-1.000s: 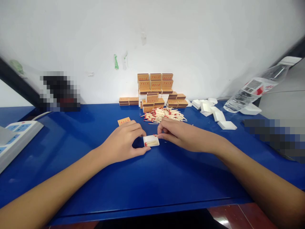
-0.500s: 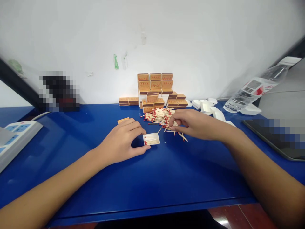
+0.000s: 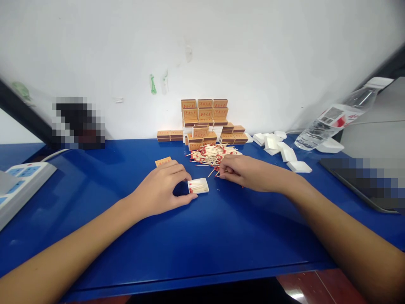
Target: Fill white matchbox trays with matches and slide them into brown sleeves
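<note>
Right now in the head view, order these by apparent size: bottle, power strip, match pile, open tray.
1. Bottle and power strip: similar, and the strip runs off frame, so unranked.
2. Match pile.
3. Tray, smallest.

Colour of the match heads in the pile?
Red, on the loose matches; clearest in the head view.

A small white matchbox tray [image 3: 198, 186] lies open side up, with a few red-tipped matches [image 3: 196, 189] inside. The loose match pile [image 3: 209, 153] is heaped just behind it.
</note>
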The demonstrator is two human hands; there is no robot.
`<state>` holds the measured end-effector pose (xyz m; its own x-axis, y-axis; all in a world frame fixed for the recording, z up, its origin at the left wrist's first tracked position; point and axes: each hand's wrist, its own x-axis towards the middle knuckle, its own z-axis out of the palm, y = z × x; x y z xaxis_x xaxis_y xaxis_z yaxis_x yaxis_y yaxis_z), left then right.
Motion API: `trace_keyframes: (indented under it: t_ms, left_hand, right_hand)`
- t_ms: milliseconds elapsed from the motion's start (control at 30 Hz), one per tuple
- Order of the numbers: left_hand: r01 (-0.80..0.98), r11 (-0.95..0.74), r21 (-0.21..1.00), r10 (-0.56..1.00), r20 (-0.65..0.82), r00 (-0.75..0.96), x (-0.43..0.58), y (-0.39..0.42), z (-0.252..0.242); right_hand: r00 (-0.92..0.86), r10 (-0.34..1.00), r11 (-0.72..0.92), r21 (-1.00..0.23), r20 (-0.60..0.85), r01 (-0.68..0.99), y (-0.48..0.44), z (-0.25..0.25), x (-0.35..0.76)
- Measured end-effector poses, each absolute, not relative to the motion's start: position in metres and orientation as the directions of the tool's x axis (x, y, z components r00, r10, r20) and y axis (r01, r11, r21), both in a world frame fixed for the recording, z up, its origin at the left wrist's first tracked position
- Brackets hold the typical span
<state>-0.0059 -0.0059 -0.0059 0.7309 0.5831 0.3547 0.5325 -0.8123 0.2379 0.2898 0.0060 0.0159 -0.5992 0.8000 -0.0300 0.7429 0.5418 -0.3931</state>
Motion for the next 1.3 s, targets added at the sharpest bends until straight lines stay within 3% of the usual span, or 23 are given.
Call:
trace_keyframes:
  t_ms: [167, 467, 867, 1100, 1300]
  left_hand:
    - [0.520, -0.823, 0.227, 0.567, 0.360, 0.740, -0.004, -0.008, -0.007]
    - [0.509, -0.835, 0.210, 0.549, 0.380, 0.744, -0.006, -0.008, -0.008]
    - [0.506, -0.834, 0.220, 0.552, 0.348, 0.758, -0.005, -0.009, -0.007]
    - [0.509, -0.833, 0.217, 0.553, 0.359, 0.752, -0.004, -0.009, -0.006]
    - [0.511, -0.832, 0.218, 0.554, 0.375, 0.743, -0.005, -0.009, -0.006]
  right_hand:
    - [-0.621, 0.772, 0.600, -0.472, 0.132, 0.646, -0.015, 0.017, 0.260]
    - [-0.631, 0.745, 0.647, -0.461, 0.215, 0.607, -0.015, 0.018, 0.255]
    - [-0.687, 0.719, 0.653, -0.440, 0.103, 0.616, -0.010, 0.014, 0.263]
    - [-0.662, 0.738, 0.636, -0.463, 0.130, 0.618, -0.020, 0.016, 0.254]
    - [-0.598, 0.780, 0.614, -0.408, 0.184, 0.675, -0.003, 0.030, 0.288]
